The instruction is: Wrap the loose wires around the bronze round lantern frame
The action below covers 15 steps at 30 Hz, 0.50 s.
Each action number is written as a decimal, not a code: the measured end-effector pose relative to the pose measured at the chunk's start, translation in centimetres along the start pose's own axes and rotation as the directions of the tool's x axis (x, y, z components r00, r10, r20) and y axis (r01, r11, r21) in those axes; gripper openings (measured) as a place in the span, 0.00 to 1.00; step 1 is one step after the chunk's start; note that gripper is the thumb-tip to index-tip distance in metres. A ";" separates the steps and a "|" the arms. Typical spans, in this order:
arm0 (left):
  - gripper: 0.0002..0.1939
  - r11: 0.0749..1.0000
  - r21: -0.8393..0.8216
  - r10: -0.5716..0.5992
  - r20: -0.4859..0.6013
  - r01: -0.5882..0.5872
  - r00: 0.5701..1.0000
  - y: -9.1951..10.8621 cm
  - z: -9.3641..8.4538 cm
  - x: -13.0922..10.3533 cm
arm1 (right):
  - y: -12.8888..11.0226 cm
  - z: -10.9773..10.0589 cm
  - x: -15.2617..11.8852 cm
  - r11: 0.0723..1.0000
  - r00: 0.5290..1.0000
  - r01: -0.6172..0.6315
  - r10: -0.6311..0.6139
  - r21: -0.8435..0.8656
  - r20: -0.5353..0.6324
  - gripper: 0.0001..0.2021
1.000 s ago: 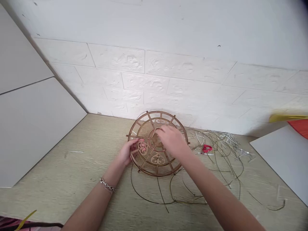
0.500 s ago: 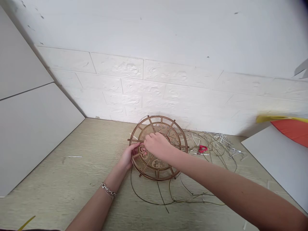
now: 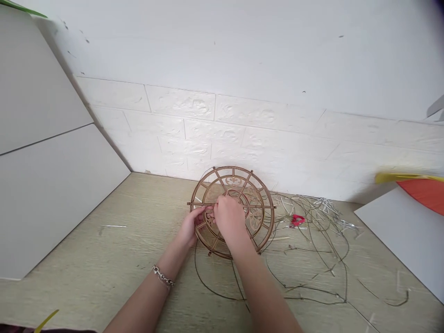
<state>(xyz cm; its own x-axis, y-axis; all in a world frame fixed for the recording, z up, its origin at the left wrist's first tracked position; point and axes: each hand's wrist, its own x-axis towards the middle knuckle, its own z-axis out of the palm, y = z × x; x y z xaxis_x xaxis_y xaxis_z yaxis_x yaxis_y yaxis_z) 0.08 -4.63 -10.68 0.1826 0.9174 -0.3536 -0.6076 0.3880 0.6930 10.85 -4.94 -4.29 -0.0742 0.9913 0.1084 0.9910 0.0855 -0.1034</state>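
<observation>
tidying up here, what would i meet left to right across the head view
Thin silvery strip, chain bracelet, round openwork frame, red scrap, loose silvery pieces, orange piece

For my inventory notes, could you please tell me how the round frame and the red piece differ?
The round frame is bronze-brown, while the red piece is bright red. The frame is far larger than the red piece. The left hand holds the frame's edge, whereas the red piece lies among wires, touched by neither hand.
</observation>
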 end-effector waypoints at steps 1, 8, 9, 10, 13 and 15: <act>0.09 1.000 -0.003 0.003 0.003 -0.003 1.000 0.0 -0.1 0.0 | 0.1 0.2 -0.1 0.998 1.000 -0.006 0.007 0.057 -0.013 0.10; 0.10 1.000 0.002 0.000 0.049 0.000 0.999 0.2 -0.6 0.2 | 2.1 -1.3 0.3 0.935 0.995 0.096 -0.097 0.341 -0.014 0.12; 0.10 1.000 0.003 -0.007 0.045 0.007 0.999 0.3 -0.6 0.2 | 2.5 -1.7 0.5 0.937 0.992 0.122 -0.119 0.328 -0.032 0.11; 0.10 1.000 0.004 -0.015 0.042 0.015 0.999 0.3 -0.5 0.2 | 2.8 -2.0 0.7 0.942 0.987 0.158 -0.150 0.295 -0.051 0.11; 0.10 1.000 0.004 -0.023 0.045 0.023 0.999 0.4 -0.4 0.1 | 3.5 -2.9 1.4 0.941 0.946 0.323 -0.319 0.102 -0.056 0.11; 0.10 1.000 -0.001 -0.016 0.057 0.016 0.998 0.4 -0.4 0.1 | 3.7 -3.2 1.8 0.885 0.885 0.465 -0.465 -0.034 0.001 0.09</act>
<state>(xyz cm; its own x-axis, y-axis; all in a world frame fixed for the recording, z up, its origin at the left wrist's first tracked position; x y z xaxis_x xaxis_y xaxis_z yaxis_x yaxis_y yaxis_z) -0.42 -4.42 -10.72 0.2361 0.9145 -0.3285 -0.6055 0.4029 0.6864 14.73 -3.19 -1.32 -0.5266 0.8381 0.1427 0.8461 0.5330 -0.0078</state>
